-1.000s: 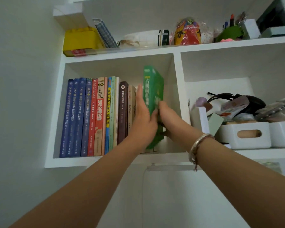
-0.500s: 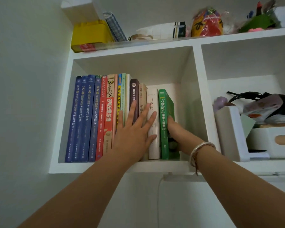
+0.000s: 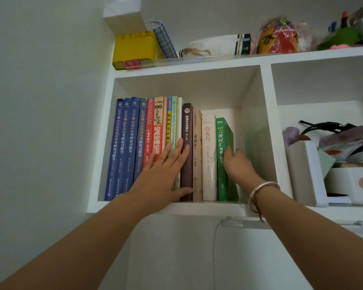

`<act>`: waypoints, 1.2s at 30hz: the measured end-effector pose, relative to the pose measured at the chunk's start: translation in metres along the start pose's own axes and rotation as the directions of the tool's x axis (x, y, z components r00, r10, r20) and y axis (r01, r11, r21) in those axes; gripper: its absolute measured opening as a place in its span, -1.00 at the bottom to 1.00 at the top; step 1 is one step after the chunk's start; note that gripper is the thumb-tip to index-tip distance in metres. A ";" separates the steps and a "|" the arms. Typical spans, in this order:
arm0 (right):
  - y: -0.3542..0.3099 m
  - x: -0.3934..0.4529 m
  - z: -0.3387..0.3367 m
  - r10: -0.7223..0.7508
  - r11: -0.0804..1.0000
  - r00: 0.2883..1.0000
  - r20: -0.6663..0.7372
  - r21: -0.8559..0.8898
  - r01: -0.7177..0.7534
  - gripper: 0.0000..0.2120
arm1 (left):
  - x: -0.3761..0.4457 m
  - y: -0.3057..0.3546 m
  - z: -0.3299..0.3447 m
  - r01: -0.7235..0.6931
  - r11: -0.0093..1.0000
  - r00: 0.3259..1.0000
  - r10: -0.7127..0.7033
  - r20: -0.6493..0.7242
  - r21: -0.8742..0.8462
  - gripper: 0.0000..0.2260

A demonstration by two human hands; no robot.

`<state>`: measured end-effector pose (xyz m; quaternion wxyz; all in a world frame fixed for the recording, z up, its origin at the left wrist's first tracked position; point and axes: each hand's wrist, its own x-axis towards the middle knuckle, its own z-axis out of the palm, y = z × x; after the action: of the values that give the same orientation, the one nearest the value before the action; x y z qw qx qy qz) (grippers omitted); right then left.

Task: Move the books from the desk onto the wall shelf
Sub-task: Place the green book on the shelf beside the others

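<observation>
Head camera looks up at the white wall shelf (image 3: pixel 197 207), where a row of books stands upright in the left compartment. My left hand (image 3: pixel 166 174) lies flat and open against the spines, fingers spread across the red book (image 3: pixel 157 126), the thin light ones and the dark brown book (image 3: pixel 187 151), gripping nothing. To the right stand a beige book (image 3: pixel 197 143), a white book (image 3: pixel 208 155) and last the green book (image 3: pixel 222 143), which is upright at the end of the row. My right hand (image 3: pixel 237 164) reaches into the compartment beside the green book, its fingers against that book's right cover; I cannot tell whether it grips the book or only presses on it. A bracelet (image 3: pixel 260 190) sits on that wrist. Four blue books (image 3: pixel 126 147) fill the left end. On the top ledge sits a yellow box (image 3: pixel 134 49).
</observation>
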<state>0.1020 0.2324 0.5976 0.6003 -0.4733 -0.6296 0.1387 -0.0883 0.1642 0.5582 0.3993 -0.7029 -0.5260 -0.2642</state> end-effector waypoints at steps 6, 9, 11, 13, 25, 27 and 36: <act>-0.028 -0.012 0.008 -0.442 0.891 0.892 -0.096 -0.161 0.424 -0.21 | 0.000 -0.009 0.002 -0.028 0.998 1.000 0.028 0.001 0.053 -0.02; -0.047 -0.002 0.012 -0.316 0.935 0.949 0.008 -0.167 0.313 -0.08 | -0.001 -0.015 0.003 -0.047 0.996 0.999 0.048 -0.011 0.081 -0.02; -0.055 0.002 0.018 -0.238 0.959 0.971 0.037 -0.151 0.241 -0.01 | -0.001 -0.019 0.004 -0.058 0.996 0.998 0.059 -0.021 0.064 -0.02; -0.065 0.004 0.020 -0.160 0.973 0.986 0.046 -0.164 0.165 0.08 | -0.001 -0.022 0.006 -0.063 0.997 0.997 0.065 -0.032 0.046 -0.02; -0.061 0.000 0.013 -0.148 0.960 0.987 0.064 -0.229 0.159 0.16 | 0.005 -0.028 0.016 -0.101 0.993 0.993 0.104 -0.048 0.060 -0.03; -0.061 -0.001 0.012 -0.163 0.962 0.986 0.045 -0.214 0.169 0.15 | 0.005 -0.026 0.015 -0.097 0.994 0.994 0.100 -0.043 0.055 -0.03; -0.070 -0.005 0.011 -0.168 0.961 0.981 0.100 -0.203 0.185 0.08 | 0.001 -0.022 0.010 -0.072 0.997 0.995 0.072 -0.066 0.009 -0.01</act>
<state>0.0620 0.1972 0.6437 0.5301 -0.4703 -0.7046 0.0362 -0.1092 0.1762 0.5602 0.4282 -0.7109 -0.4875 -0.2712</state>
